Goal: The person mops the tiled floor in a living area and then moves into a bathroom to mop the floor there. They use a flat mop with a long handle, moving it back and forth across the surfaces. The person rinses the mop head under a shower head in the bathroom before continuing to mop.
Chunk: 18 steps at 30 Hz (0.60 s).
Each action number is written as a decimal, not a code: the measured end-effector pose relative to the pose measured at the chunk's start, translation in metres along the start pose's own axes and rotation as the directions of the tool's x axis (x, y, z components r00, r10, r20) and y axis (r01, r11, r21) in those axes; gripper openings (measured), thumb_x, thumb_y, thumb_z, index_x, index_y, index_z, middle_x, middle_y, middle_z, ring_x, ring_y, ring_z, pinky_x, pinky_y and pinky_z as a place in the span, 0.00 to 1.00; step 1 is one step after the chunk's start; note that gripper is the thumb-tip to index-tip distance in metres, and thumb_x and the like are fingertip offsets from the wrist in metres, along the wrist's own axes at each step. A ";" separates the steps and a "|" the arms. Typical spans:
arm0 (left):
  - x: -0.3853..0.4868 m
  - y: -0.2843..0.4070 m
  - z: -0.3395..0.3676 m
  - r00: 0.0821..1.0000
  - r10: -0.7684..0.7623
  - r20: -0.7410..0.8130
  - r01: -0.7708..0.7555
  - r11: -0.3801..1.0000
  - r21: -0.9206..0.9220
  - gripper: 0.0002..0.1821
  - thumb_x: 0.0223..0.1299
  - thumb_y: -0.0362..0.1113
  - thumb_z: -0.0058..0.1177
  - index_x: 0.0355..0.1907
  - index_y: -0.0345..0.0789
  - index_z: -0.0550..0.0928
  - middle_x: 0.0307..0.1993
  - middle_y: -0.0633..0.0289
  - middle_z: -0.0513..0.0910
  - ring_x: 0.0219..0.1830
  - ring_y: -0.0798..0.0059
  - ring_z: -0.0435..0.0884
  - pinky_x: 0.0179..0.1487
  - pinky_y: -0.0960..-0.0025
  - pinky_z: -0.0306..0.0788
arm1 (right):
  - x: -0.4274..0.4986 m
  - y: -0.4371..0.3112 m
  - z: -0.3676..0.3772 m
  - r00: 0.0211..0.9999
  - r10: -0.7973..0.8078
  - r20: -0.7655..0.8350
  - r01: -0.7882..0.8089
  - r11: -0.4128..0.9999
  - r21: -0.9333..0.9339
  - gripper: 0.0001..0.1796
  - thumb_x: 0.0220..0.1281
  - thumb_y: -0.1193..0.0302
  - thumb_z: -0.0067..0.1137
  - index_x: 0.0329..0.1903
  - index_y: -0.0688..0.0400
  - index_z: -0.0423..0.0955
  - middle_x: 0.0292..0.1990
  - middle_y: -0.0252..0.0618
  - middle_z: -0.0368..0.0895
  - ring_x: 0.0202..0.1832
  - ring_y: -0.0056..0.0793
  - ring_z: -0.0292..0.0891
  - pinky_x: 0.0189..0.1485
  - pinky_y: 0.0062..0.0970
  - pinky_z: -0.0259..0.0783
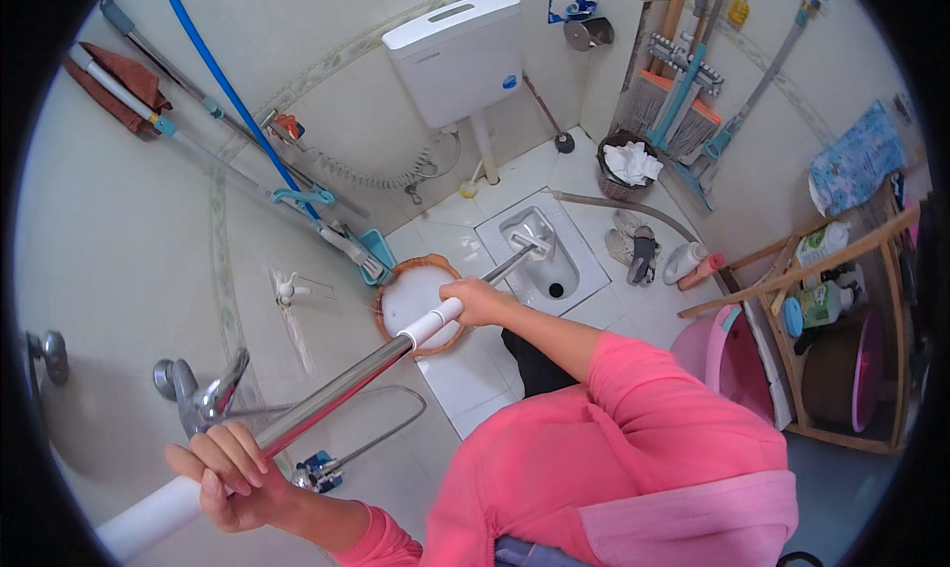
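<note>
A long metal pole with white grip sections [334, 384] runs from the lower left to the squat toilet. Near its upper end my left hand [231, 478] is closed around it, by the white handle. Further down the pole, just below a white sleeve, my right hand [477, 302] grips it. The white head of the tool [540, 245] rests in or over the basin of the white ceramic squat toilet [586, 276]; whether it touches the ceramic cannot be told. Its exact kind, brush or scrubber, is unclear.
Left of the toilet stands an orange-brown basin [385, 274] holding whitish liquid. A wastebasket [620, 187], a grey hose [638, 205], shoes [631, 251] and bottles [686, 261] lie beyond and right. Mops and brooms [686, 84] lean on the wall; a wooden rack [839, 255] stands at right.
</note>
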<state>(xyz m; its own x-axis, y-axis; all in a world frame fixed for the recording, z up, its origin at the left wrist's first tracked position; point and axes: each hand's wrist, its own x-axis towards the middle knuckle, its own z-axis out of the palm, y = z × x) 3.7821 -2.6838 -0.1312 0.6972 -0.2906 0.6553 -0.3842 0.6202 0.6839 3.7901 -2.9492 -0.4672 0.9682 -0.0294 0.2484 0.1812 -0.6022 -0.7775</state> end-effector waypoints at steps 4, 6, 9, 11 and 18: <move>0.045 -0.024 -0.014 1.000 -0.021 0.020 0.020 0.999 0.043 0.11 0.55 0.26 0.44 0.23 0.39 0.59 0.14 0.67 0.63 0.14 0.82 0.60 0.21 0.80 0.60 | 0.046 0.007 0.030 0.998 -0.027 0.058 0.020 0.993 0.119 0.06 0.42 0.71 0.57 0.27 0.53 0.71 0.25 0.43 0.77 0.32 0.49 0.74 0.34 0.43 0.67; 0.076 -0.045 -0.017 1.000 0.008 -0.009 -0.008 1.000 0.006 0.11 0.53 0.25 0.44 0.22 0.39 0.60 0.14 0.68 0.63 0.13 0.82 0.59 0.22 0.80 0.59 | 0.073 0.008 0.033 0.996 0.003 0.089 -0.014 0.993 0.121 0.05 0.43 0.68 0.56 0.26 0.52 0.71 0.25 0.42 0.77 0.32 0.48 0.74 0.34 0.44 0.67; 0.116 -0.074 -0.043 0.998 -0.048 -0.043 0.049 0.999 0.022 0.11 0.53 0.25 0.44 0.22 0.39 0.60 0.13 0.68 0.63 0.12 0.82 0.59 0.21 0.81 0.59 | 0.107 0.031 0.016 0.987 -0.021 0.159 0.001 0.992 0.127 0.05 0.43 0.68 0.56 0.25 0.52 0.71 0.24 0.43 0.77 0.31 0.48 0.74 0.34 0.44 0.67; 0.141 -0.102 -0.052 0.996 -0.077 -0.040 0.078 0.996 0.037 0.12 0.52 0.26 0.46 0.21 0.39 0.60 0.13 0.68 0.64 0.11 0.83 0.60 0.19 0.82 0.60 | 0.123 0.050 0.010 0.991 0.000 0.133 -0.020 0.989 0.144 0.05 0.44 0.70 0.56 0.25 0.53 0.69 0.23 0.42 0.75 0.30 0.47 0.73 0.35 0.42 0.66; 0.215 -0.162 -0.094 0.973 -0.181 0.141 0.195 0.976 -0.095 0.13 0.49 0.25 0.52 0.21 0.39 0.62 0.12 0.68 0.65 0.11 0.84 0.62 0.15 0.85 0.62 | 0.189 0.086 0.029 0.995 0.020 -0.097 0.004 0.970 0.243 0.07 0.44 0.72 0.57 0.28 0.54 0.68 0.23 0.41 0.72 0.32 0.44 0.70 0.36 0.39 0.64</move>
<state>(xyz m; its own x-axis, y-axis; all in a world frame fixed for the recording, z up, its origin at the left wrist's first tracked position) 4.0512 -2.7781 -0.1309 0.6630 -0.4973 0.5595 -0.1821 0.6178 0.7649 3.9941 -2.9831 -0.5038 0.9504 -0.1185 0.2876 0.2216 -0.3907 -0.8934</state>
